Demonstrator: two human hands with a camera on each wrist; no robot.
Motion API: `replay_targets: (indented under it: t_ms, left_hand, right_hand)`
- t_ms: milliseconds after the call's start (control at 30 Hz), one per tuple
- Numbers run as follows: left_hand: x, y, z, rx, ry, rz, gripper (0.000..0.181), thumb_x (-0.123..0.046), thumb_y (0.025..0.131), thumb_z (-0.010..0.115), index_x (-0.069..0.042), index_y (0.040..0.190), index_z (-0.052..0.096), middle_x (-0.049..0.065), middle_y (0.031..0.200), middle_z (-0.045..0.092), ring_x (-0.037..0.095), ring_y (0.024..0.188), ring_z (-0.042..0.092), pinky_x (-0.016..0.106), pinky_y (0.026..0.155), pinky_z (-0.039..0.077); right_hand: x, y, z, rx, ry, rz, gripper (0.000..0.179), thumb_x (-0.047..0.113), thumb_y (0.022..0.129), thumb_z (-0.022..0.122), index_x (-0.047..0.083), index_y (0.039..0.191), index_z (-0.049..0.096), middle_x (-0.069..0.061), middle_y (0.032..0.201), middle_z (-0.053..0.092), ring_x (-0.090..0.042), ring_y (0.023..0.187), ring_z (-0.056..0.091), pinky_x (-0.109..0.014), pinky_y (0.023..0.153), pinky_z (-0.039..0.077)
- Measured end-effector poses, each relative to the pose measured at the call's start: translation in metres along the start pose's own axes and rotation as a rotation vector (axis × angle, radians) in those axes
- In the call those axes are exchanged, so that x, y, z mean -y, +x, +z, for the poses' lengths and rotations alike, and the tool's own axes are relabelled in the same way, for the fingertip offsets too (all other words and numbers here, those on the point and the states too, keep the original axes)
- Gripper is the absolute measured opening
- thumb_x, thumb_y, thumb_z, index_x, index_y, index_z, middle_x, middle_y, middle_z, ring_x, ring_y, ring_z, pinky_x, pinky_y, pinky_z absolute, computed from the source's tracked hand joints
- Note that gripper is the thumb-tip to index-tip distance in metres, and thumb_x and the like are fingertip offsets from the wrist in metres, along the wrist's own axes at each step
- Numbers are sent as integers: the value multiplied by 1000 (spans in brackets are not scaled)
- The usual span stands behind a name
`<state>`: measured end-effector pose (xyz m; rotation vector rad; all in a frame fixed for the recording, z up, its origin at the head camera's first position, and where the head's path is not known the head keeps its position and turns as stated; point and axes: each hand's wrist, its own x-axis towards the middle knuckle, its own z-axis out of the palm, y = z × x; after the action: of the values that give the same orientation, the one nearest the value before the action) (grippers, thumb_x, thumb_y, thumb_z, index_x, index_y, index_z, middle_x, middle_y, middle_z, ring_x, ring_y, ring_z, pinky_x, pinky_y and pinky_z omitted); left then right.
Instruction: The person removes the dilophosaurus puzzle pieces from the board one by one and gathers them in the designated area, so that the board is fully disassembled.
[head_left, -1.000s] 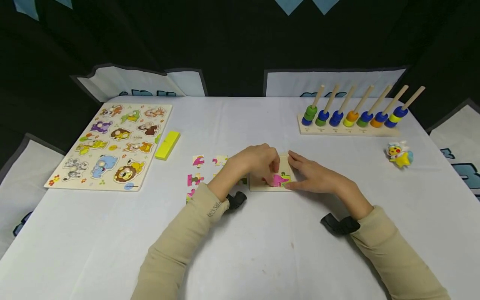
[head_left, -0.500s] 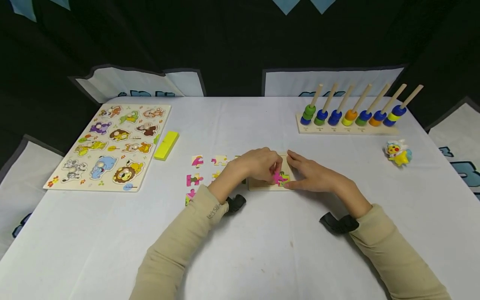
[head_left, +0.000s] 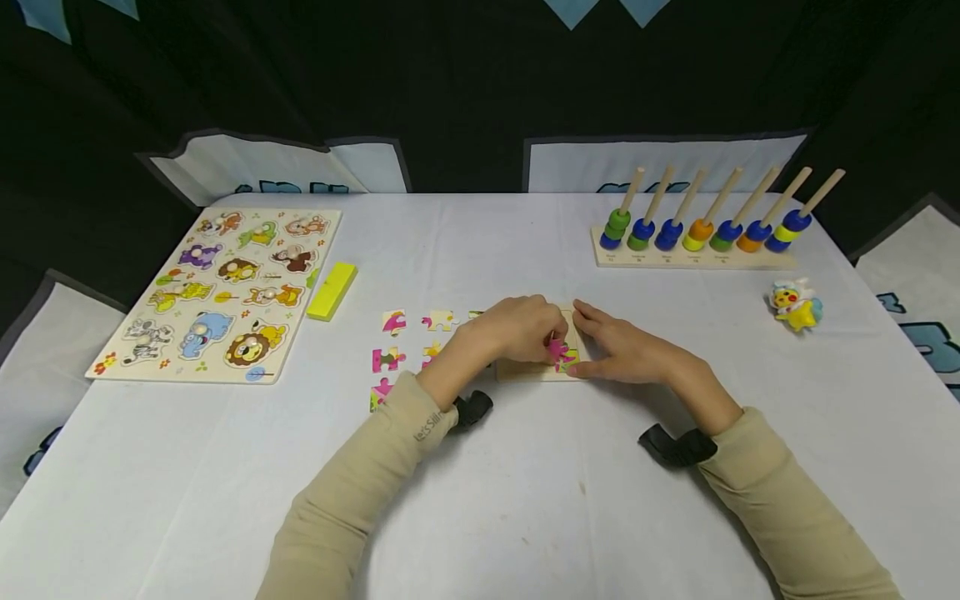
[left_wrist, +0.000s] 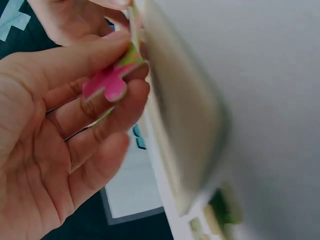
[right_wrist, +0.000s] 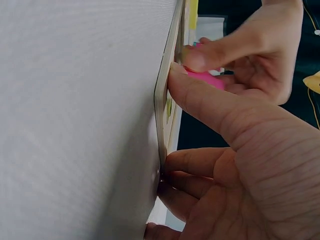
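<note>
In the head view, my left hand (head_left: 517, 327) is over a small wooden puzzle tray (head_left: 525, 372). Thumb and fingers pinch a pink jigsaw piece (left_wrist: 111, 85) with a yellow-green patch, clearest in the left wrist view. Beneath it, a pink and green piece (head_left: 570, 358) shows at the tray's right side, partly hidden by the held one. My right hand (head_left: 637, 352) rests along the tray's right edge, its thumb on the near corner and its fingers spread toward the far one. Loose jigsaw pieces (head_left: 388, 360) lie left of the tray, some covered by the left arm.
An animal puzzle board (head_left: 217, 292) lies at the left, beside a yellow block (head_left: 332, 292). At the back right stands a wooden bead rack (head_left: 697, 260) with upright pegs. A small yellow toy figure (head_left: 797, 307) is at the right.
My left hand has lifted slightly and turned the pink jigsaw piece, which lay flatter over the tray a second ago. The right hand keeps its place on the tray's edge.
</note>
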<state>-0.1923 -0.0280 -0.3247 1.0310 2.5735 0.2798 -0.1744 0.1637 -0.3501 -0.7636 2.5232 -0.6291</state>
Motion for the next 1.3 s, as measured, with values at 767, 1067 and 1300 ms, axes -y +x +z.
replay_targets:
  t_ms: [767, 1067, 1300]
  left_hand:
    - [-3, -18, -26, -27, -295, 144, 20, -11, 91, 63, -8, 109, 69, 2, 63, 60, 19, 56, 59, 18, 54, 38]
    - [-5, -28, -36, -8, -382, 202, 21, -17, 96, 57, -6, 111, 68, 10, 72, 69, 30, 68, 66, 20, 56, 38]
    - [-11, -36, -41, -50, -379, 252, 18, -13, 94, 58, -9, 109, 68, 5, 67, 66, 21, 61, 65, 19, 55, 37]
  right_hand:
    - [1, -1, 0, -11, 47, -16, 77, 32, 89, 67, 0, 149, 30, -23, 159, 10, -45, 145, 15, -61, 112, 21]
    - [1, 0, 0, -26, 94, -53, 68, 27, 87, 69, 9, 146, 40, -19, 160, 12, -41, 145, 19, -61, 112, 22]
    - [-1, -2, 1, -25, 123, -28, 75, 29, 87, 69, 10, 149, 30, -18, 158, 20, -38, 141, 29, -61, 110, 27]
